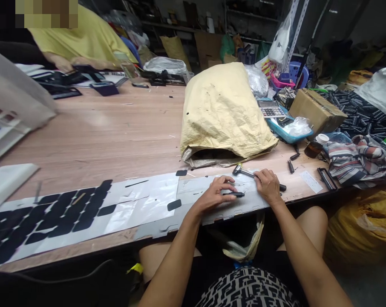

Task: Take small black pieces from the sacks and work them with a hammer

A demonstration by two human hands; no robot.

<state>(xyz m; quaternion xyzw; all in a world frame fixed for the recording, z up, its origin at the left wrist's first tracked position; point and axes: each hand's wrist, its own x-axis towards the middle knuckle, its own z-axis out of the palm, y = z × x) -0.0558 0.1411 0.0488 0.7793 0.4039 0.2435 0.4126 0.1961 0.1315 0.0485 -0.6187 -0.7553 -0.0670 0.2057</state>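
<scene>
My left hand [216, 194] rests over the grey-white board [193, 189] at the table's near edge. Its fingers are curved, with thumb and fingers about a short black rod-like piece [239, 195] that points to the right. A hammer [248, 172] lies in my right hand [267, 186], which is closed round the handle. The metal head sticks out to the left, above my left fingers, and the black handle end shows on the right. Left of my hands, several flat black rounded pieces [65, 209] lie on a white sheet [138, 198].
A large yellow sack [225, 115] stands just beyond my hands, its mouth facing me. To the right are a calculator [271, 108], a blue basket [290, 132], a cardboard box [317, 110], a brown bottle [315, 147] and striped cloth [355, 160]. A person in yellow [84, 38] sits across the table.
</scene>
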